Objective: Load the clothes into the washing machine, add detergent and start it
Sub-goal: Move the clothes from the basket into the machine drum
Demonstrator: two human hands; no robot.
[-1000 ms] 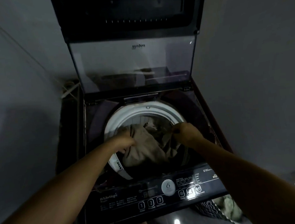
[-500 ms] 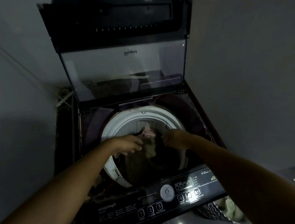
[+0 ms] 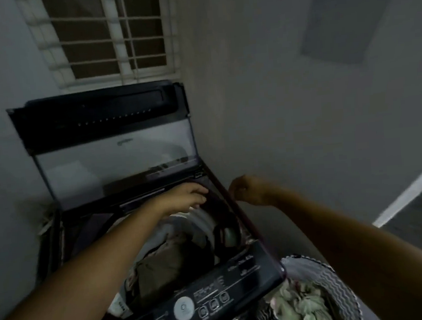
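Note:
The dark top-loading washing machine (image 3: 241, 271) stands with its glass lid (image 3: 114, 165) raised. Brown and dark clothes (image 3: 168, 266) lie inside the drum, ringed by its white rim (image 3: 202, 218). My left hand (image 3: 185, 196) hovers with relaxed fingers over the back right of the tub opening and holds nothing. My right hand (image 3: 247, 189) hangs loosely curled in the air just past the machine's right edge, also holding nothing. A patterned laundry basket (image 3: 341, 293) at the lower right holds pale green clothes (image 3: 299, 307).
A barred window (image 3: 109, 36) sits above the machine in the back wall. A grey wall closes off the right side, with a white skirting strip (image 3: 409, 192) along the floor. Buttons and a round dial (image 3: 183, 309) line the control panel at the front.
Both hands have let go of the clothes and risen out of the drum toward the right. The view has swung right and up, bringing in the window and the laundry basket.

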